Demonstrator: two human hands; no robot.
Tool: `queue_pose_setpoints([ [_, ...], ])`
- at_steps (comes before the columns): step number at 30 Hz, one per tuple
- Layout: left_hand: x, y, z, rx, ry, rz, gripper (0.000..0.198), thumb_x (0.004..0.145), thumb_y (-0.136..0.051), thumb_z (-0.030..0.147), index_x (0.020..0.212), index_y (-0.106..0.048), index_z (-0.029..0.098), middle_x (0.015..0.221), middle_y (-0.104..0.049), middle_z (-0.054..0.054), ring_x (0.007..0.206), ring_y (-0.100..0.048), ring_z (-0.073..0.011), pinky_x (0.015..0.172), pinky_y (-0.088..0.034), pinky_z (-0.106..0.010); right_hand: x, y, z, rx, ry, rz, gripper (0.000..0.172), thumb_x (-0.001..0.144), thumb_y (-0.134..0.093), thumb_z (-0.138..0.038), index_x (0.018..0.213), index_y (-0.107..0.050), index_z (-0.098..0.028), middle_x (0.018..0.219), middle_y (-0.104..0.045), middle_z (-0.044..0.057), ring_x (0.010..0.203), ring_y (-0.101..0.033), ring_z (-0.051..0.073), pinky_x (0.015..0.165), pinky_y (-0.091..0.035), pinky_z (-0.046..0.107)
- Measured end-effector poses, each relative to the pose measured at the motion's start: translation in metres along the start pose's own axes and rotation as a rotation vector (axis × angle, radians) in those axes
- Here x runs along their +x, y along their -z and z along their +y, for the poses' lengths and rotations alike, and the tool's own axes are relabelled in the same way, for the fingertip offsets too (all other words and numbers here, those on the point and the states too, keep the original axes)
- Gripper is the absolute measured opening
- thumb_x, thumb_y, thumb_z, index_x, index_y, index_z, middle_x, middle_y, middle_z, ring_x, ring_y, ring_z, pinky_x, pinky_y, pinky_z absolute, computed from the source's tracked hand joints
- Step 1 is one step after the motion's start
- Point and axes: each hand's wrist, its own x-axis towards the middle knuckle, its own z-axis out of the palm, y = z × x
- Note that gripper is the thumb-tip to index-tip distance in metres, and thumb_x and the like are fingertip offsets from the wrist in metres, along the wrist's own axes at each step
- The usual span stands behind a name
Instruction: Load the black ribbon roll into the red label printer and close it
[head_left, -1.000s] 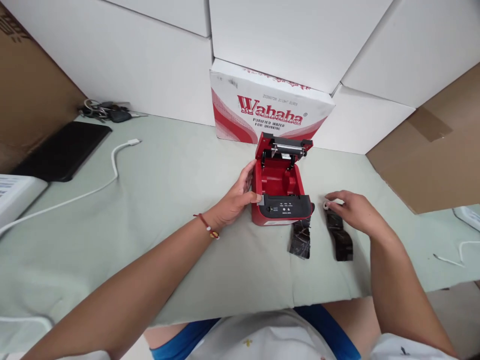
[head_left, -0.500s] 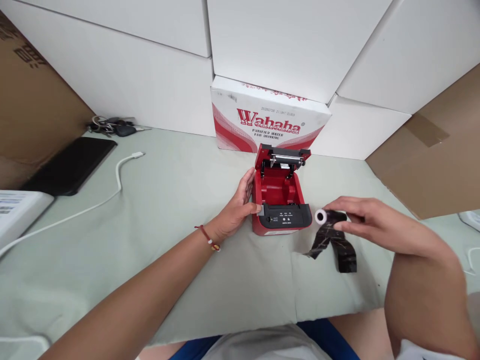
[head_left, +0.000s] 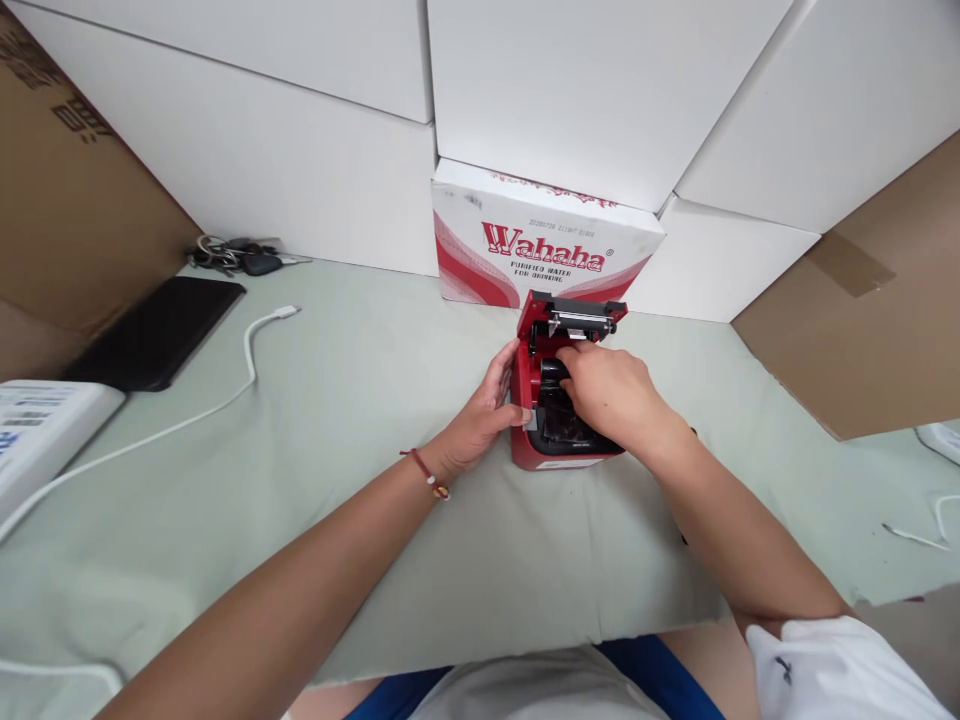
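Observation:
A small red printer (head_left: pixel 525 445) with its lid (head_left: pixel 574 313) tipped open stands on the pale green cloth (head_left: pixel 360 420). My left hand (head_left: pixel 484 415) grips the printer's left side, fingers curled against the casing. Over the open bay, my right hand (head_left: pixel 607 392) is closed on a roll of dark printed paper (head_left: pixel 553 372), which sits down inside the bay. A dark strip (head_left: pixel 561 425) of that roll trails forward over the printer's black front panel.
A red and white Wahaha carton (head_left: pixel 547 245) stands right behind the printer, among white boxes. Brown cardboard (head_left: pixel 862 310) leans at the right. On the left lie a black tablet (head_left: pixel 154 330), keys (head_left: pixel 236 255), a white cable (head_left: pixel 247 355) and a white device (head_left: pixel 41 425).
My right hand lifted the dark roll from the cloth at the printer's right and carried it left into the open bay. The left hand stayed on the printer's side.

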Motion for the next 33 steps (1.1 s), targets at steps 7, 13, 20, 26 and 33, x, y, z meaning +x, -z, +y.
queue_pose_setpoints([
  [7, 0.0, 0.003, -0.003, 0.023, -0.006, -0.002, 0.113, 0.076, -0.082, 0.034, 0.176, -0.029, 0.038, 0.19, -0.025, -0.003, 0.179, -0.017, -0.0351, 0.146, -0.018, -0.052, 0.007, -0.006, 0.009, 0.095, 0.071, 0.025, 0.038, 0.107, -0.058, -0.019, 0.141, -0.073, -0.023, 0.146, -0.078, 0.01, 0.118, -0.078, 0.032, 0.091, -0.058, 0.04],
  [13, -0.001, 0.002, 0.0, -0.016, 0.022, -0.012, 0.116, 0.076, -0.085, 0.037, 0.177, -0.028, 0.032, 0.187, -0.034, -0.008, 0.176, -0.024, -0.0363, 0.145, -0.022, -0.053, -0.051, -0.044, 0.021, 0.459, 0.385, 0.527, 0.032, 0.116, -0.055, -0.035, 0.135, -0.077, -0.02, 0.133, -0.083, 0.012, 0.121, -0.077, 0.028, 0.107, -0.063, 0.046],
  [20, -0.003, -0.001, 0.003, 0.013, 0.006, 0.023, 0.112, 0.076, -0.082, 0.034, 0.176, -0.033, 0.034, 0.188, -0.033, -0.004, 0.176, -0.026, -0.0355, 0.144, -0.025, -0.052, -0.098, -0.099, 0.008, 0.349, 0.456, 0.734, 0.056, 0.109, -0.06, -0.013, 0.164, -0.058, -0.025, 0.155, -0.074, 0.013, 0.147, -0.069, 0.027, 0.127, -0.055, 0.056],
  [26, -0.003, -0.002, 0.008, 0.139, -0.043, 0.082, 0.099, 0.081, -0.076, 0.039, 0.173, -0.038, 0.035, 0.189, -0.032, -0.003, 0.178, -0.022, -0.0347, 0.146, -0.021, -0.054, -0.103, -0.11, 0.016, 0.396, 0.46, 0.753, 0.07, 0.106, -0.055, -0.004, 0.17, -0.05, -0.03, 0.155, -0.074, 0.009, 0.15, -0.067, 0.024, 0.132, -0.05, 0.057],
  [33, 0.033, 0.0, 0.051, 0.427, -0.231, 0.262, 0.063, 0.104, -0.061, 0.054, 0.161, -0.055, 0.028, 0.181, -0.048, -0.008, 0.174, -0.033, -0.0295, 0.146, -0.02, -0.049, -0.099, -0.115, 0.018, 0.444, 0.471, 0.797, 0.067, 0.104, -0.056, -0.004, 0.166, -0.054, -0.029, 0.151, -0.076, 0.009, 0.148, -0.068, 0.025, 0.129, -0.054, 0.057],
])
